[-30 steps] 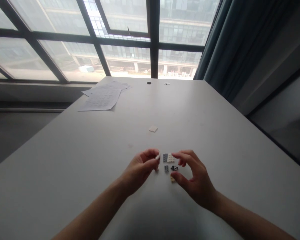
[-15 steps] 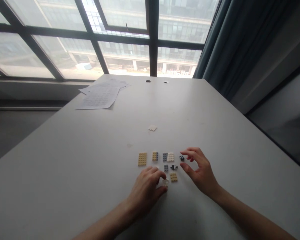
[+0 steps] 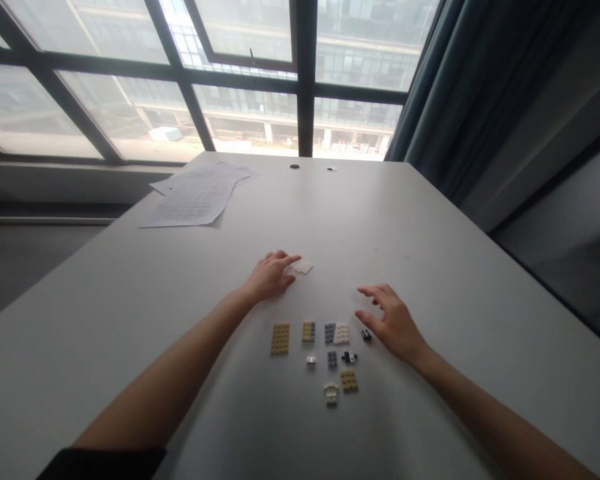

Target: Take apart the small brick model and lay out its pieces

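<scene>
My left hand (image 3: 273,275) reaches far out with its fingers apart, thumb and forefinger at the left edge of some small flat white pieces (image 3: 305,267). Over the table, my right hand (image 3: 391,320) hovers with thumb and fingers spread, holding nothing, just beside a small black brick (image 3: 366,335). Nearer me lie a tan studded plate (image 3: 281,339), a tan-and-grey piece (image 3: 309,331), a grey-and-white piece (image 3: 337,333), a dark grey plate (image 3: 333,360), a black-and-white piece (image 3: 349,357), a smaller tan plate (image 3: 349,381), a small white brick (image 3: 311,360) and a whitish bracket-like piece (image 3: 331,394).
Printed paper sheets (image 3: 195,197) lie at the far left of the white table (image 3: 430,253). Two round holes, one being a dark hole (image 3: 295,167), are near its far edge. Windows stand behind it, and a blue-grey curtain (image 3: 435,100) hangs at right.
My left hand has let go of the whitish bracket-like piece and moved forward to the flat white pieces. My right hand has shifted little, staying open near the black brick.
</scene>
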Available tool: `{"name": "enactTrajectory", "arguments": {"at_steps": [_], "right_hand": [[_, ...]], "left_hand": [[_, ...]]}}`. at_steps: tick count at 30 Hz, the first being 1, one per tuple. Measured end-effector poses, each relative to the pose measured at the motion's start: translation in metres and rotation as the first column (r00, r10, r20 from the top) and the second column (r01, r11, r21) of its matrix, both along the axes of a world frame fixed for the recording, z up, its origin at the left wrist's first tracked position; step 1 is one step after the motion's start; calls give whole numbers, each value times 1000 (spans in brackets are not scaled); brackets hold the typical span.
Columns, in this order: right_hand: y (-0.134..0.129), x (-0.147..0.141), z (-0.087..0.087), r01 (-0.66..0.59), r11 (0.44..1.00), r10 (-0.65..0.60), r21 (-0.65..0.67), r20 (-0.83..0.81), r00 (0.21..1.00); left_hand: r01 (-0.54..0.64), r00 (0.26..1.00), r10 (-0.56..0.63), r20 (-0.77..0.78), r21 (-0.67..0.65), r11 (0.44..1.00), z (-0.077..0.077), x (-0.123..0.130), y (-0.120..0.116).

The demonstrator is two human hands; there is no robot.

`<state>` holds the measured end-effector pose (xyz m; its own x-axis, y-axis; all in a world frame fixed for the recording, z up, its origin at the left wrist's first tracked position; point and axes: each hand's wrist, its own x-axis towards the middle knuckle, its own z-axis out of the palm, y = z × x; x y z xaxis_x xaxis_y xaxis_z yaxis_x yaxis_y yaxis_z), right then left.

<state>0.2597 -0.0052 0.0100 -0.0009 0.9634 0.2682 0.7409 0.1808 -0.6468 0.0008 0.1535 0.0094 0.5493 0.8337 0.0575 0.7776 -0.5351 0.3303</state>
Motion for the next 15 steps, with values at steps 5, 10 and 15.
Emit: {"name": "enactTrajectory", "arguments": {"at_steps": [5, 10, 15], "right_hand": [[79, -39, -4, -34, 994, 46, -104, 117, 992], [116, -80, -14, 0, 995, 23, -98, 234, 972], [120, -90, -15, 5, 996, 11, -93, 162, 987]], "left_hand": [[49, 999, -49, 7, -68, 996, -6, 3, 11], [42, 996, -32, 80, -121, 992, -7, 0, 15], [0, 967, 43, 252, -172, 985, -12, 0, 16]]}}
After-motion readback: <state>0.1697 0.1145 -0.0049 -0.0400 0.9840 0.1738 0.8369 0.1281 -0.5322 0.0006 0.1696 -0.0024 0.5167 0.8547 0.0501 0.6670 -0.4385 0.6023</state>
